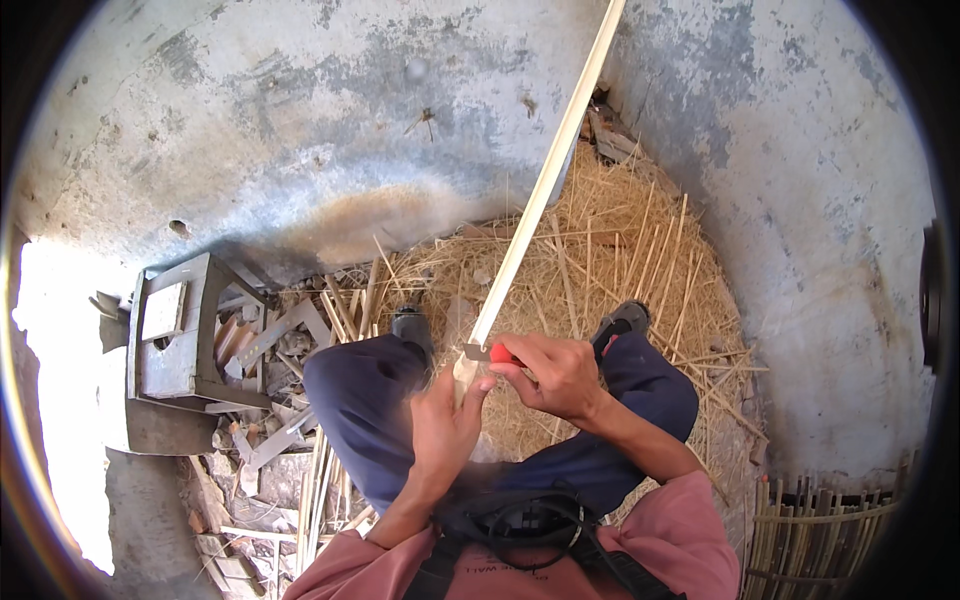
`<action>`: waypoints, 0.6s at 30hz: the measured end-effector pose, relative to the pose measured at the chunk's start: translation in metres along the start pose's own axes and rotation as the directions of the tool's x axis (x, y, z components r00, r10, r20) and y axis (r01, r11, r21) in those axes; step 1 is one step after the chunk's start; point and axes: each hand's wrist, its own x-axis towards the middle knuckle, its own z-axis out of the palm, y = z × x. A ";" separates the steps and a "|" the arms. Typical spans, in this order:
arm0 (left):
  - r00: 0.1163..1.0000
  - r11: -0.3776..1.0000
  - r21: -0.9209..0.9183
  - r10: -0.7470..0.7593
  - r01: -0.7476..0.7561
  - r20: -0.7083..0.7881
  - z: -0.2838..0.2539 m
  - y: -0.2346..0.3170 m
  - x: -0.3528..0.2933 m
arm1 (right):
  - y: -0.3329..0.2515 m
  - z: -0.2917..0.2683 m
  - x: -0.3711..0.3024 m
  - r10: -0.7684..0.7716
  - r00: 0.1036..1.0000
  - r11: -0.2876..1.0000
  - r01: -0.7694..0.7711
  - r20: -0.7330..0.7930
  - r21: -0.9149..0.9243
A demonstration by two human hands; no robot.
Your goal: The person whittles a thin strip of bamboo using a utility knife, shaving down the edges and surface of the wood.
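A long pale strip of what looks like split bamboo (pixel 545 185) slants up from between my knees toward the wall. Closed around its near end is my left hand (pixel 444 425), the thumb lying along the strip. My right hand (pixel 553 376) grips a knife (pixel 502 354) by its red handle, most of which the fingers hide. The short dark blade lies across the strip, touching it just beyond my left hand. A lighter patch of the strip shows between the blade and my left fingers.
Shavings and thin sticks (pixel 600 230) cover the floor around my feet. An overturned wooden stool-like frame (pixel 205 330) stands at the left among wood scraps (pixel 270 440). Stained plaster walls (pixel 330 130) rise ahead and to the right. Lower right is a woven slat panel (pixel 820 535).
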 end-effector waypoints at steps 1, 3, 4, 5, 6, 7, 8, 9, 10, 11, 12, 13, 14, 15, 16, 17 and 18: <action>1.000 1.000 0.016 -0.012 0.012 0.011 0.000 -0.002 0.000 | 0.000 -0.001 0.000 -0.002 1.000 1.000 0.002 -0.001 0.001; 0.999 0.998 0.052 -0.039 0.037 0.033 -0.001 -0.005 -0.002 | 0.002 0.000 0.001 -0.006 0.999 1.000 0.007 -0.051 0.019; 0.998 0.999 0.037 -0.038 0.036 0.040 -0.002 -0.003 -0.002 | 0.002 0.001 0.001 -0.009 0.997 1.000 0.011 -0.075 0.028; 0.998 0.999 0.022 -0.037 0.036 0.048 -0.004 0.000 -0.004 | 0.003 0.000 0.003 -0.003 0.997 1.000 0.006 -0.077 0.031; 0.998 0.999 0.007 -0.035 0.035 0.056 -0.004 0.001 -0.004 | 0.005 -0.001 0.005 0.002 0.997 0.999 0.001 -0.079 0.034; 0.997 0.999 0.006 -0.039 0.039 0.066 -0.005 0.000 -0.005 | 0.006 -0.003 0.006 0.010 0.997 0.999 -0.007 -0.081 0.037; 0.996 0.999 0.006 -0.043 0.043 0.076 -0.005 -0.003 -0.006 | 0.007 -0.004 0.006 0.011 0.997 1.000 -0.009 -0.072 0.027; 0.995 0.999 0.005 -0.047 0.047 0.086 -0.006 -0.004 -0.006 | 0.007 -0.005 0.006 0.012 0.998 1.000 -0.011 -0.064 0.017; 0.994 0.999 -0.003 -0.052 0.052 0.098 -0.006 -0.003 -0.006 | 0.008 -0.006 0.005 0.013 0.998 1.000 -0.013 -0.057 0.006; 0.992 0.998 -0.011 -0.056 0.058 0.110 -0.008 0.000 -0.006 | 0.008 -0.006 0.005 0.008 0.998 1.000 -0.008 -0.057 0.012; 0.991 0.998 -0.020 -0.061 0.064 0.122 -0.009 0.002 -0.006 | 0.009 -0.006 0.005 0.004 0.998 1.000 -0.003 -0.057 0.018; 0.990 0.997 -0.035 -0.068 0.073 0.126 -0.011 0.003 -0.007 | 0.009 -0.006 0.006 -0.003 0.998 1.000 0.005 -0.059 0.026; 0.989 0.995 -0.051 -0.075 0.082 0.130 -0.012 0.004 -0.008 | 0.009 -0.006 0.007 -0.008 0.998 1.000 0.010 -0.064 0.028; 0.988 0.994 -0.067 -0.081 0.091 0.134 -0.014 0.004 -0.008 | 0.008 -0.007 0.008 -0.013 0.997 0.999 0.015 -0.070 0.030; 0.987 0.993 -0.074 -0.083 0.094 0.134 -0.014 0.004 -0.009 | 0.008 -0.007 0.008 -0.016 0.997 0.999 0.018 -0.074 0.031; 0.987 0.992 -0.082 -0.085 0.096 0.134 -0.014 0.003 -0.009 | 0.008 -0.007 0.008 -0.015 0.998 1.000 0.016 -0.060 0.027; 0.987 0.991 -0.089 -0.087 0.099 0.134 -0.014 0.003 -0.009 | 0.007 -0.009 0.007 -0.013 0.999 1.000 0.014 -0.046 0.023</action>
